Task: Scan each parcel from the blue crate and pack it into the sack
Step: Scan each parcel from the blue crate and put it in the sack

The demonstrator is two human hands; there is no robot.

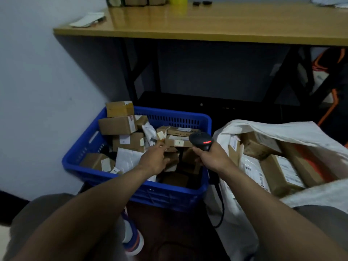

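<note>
Parcels (pixel 117 125) lie heaped in the blue crate (pixel 170 193), where the left hand (pixel 157 160) reaches among them, fingers nearly straight, holding nothing I can see. The right hand (pixel 211 157) grips a barcode scanner (pixel 201 140), its red light on, above the crate's right side. Further right the white sack (pixel 233 219) stands open, boxes (pixel 280 172) already inside. This seems the picking step: next, close on one parcel and turn its label to the scanner.

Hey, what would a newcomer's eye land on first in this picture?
The bright blue crate at centre-left, heaped with cardboard parcels. Beside it the right hand grips a black barcode scanner with a red glow, while the left hand reaches into the crate. On the right, a white sack gapes, already holding boxes.
</note>
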